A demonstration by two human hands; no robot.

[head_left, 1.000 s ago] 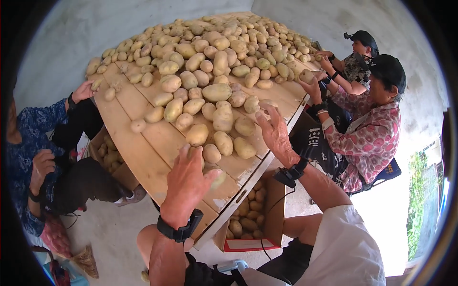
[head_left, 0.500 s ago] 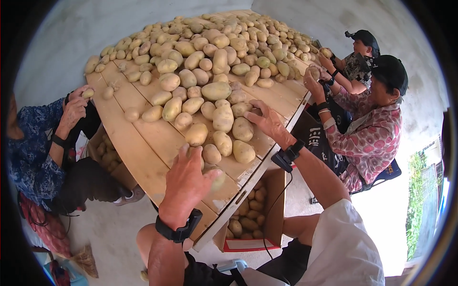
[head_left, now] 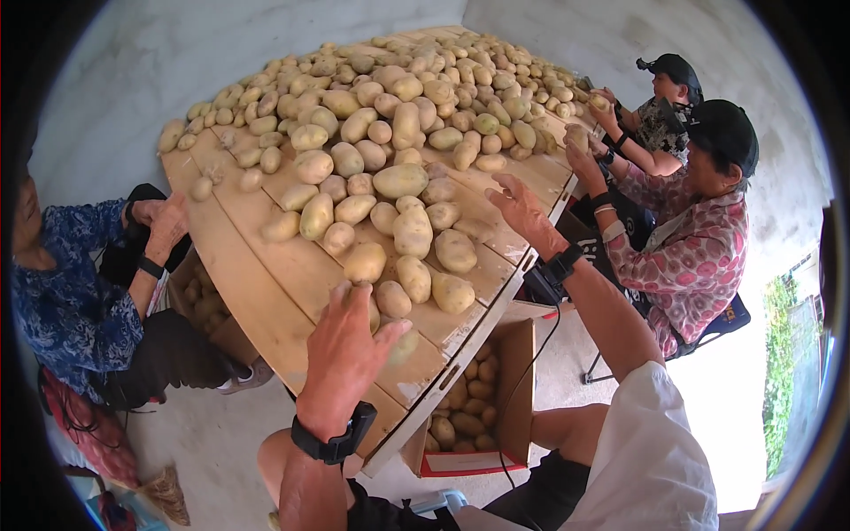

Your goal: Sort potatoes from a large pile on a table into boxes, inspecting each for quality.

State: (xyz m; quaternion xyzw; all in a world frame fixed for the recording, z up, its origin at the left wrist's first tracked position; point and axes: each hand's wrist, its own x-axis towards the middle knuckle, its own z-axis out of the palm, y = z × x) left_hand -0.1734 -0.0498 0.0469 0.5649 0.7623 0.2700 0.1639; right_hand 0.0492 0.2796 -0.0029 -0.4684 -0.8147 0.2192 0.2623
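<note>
Since half a second ago the right hand [head_left: 522, 211] has been lifted off the near potatoes and carried toward one o'clock, and is now held above the boards with fingers spread and nothing in it; the left hand [head_left: 347, 350] has been kept almost where it was, which suggests one potato is being kept in hand while another is sought.

At nine o'clock a seated person in a blue patterned top [head_left: 66, 301] is seen, whose hands have been lowered from head height to the lap, beside the table's left edge.

At six o'clock the left hand is laid palm down on the wooden table [head_left: 257, 292], fingers curled over a pale potato [head_left: 403, 343] near the front edge; whether it is truly gripped cannot be told, since most of it is hidden.

From the centre to twelve o'clock a heap of potatoes [head_left: 398, 133] is spread over the boards.

At five o'clock, under the table edge, an open cardboard box [head_left: 518, 389] partly filled with potatoes is placed.

At three o'clock two more seated people [head_left: 691, 257] are shown, each with a potato raised.
</note>
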